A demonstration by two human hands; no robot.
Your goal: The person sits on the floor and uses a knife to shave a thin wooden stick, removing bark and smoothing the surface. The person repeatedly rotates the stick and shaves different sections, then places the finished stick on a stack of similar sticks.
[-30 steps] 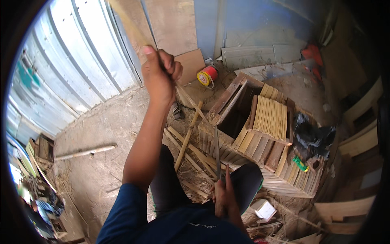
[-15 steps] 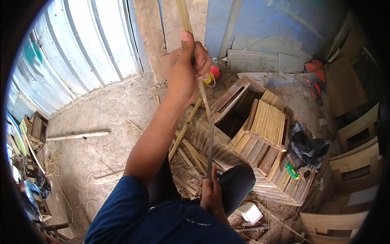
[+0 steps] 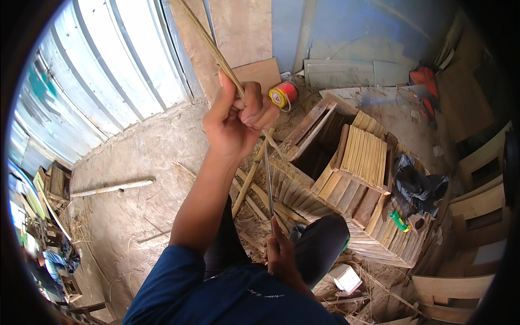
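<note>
Left of the slatted wooden box (image 3: 346, 196), 1 strip (image 3: 211, 46) is gripped by the left hand (image 3: 233, 119) with fingers curled and 1 blade (image 3: 268, 184) is clasped by the right hand (image 3: 280, 255), shaving seemingly the step in hand and steady blade contact probably needed next.

Reaching far forward with left arm (image 3: 203, 200); gripping with left hand (image 3: 238, 111), fingers (image 3: 261, 112) curled, thumb (image 3: 222, 92) straightened. Gripping also with right hand (image 3: 280, 255), low between thighs (image 3: 323, 241), close to torso (image 3: 244, 298), one finger (image 3: 277, 228) pointing forward.
</note>
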